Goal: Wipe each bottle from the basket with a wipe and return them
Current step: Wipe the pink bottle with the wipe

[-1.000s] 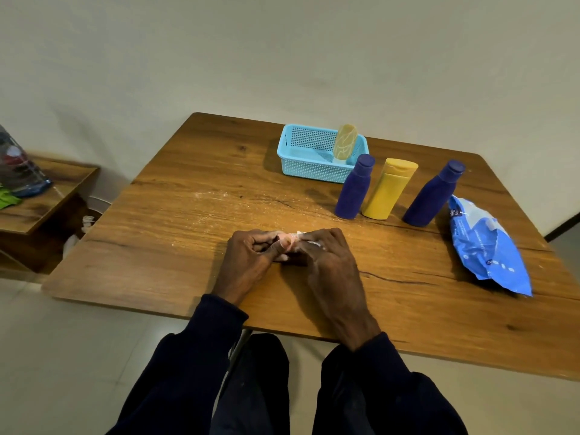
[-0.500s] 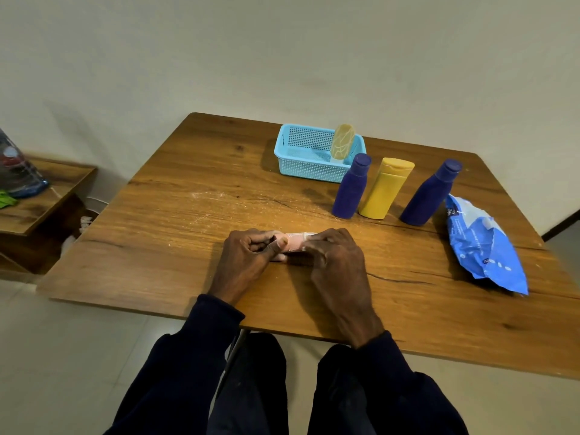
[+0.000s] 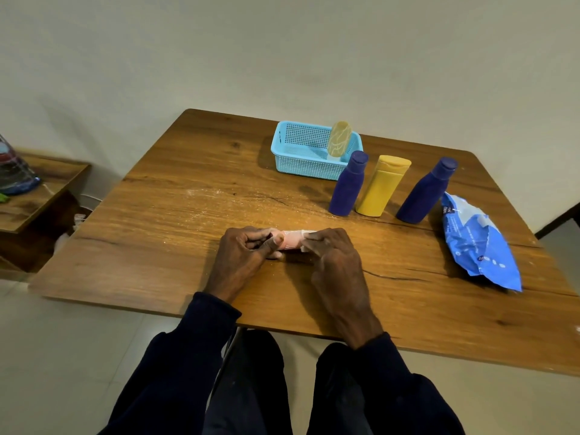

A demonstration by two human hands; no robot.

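Observation:
A small pink bottle lies sideways just above the table near its front. My left hand grips its left end. My right hand pinches a white wipe against its right end. A light blue basket stands at the back with a beige bottle upright inside it. In front of the basket stand a purple bottle, a yellow bottle and a second purple bottle, all outside the basket.
A blue wipes pack lies at the right of the wooden table. A low wooden side table with a plastic-wrapped item stands to the left. A wall runs behind the table.
My hands have drawn slightly apart, so more of the pink bottle shows between them. The wipe has slid towards the bottle's right end. The other bottles have not moved.

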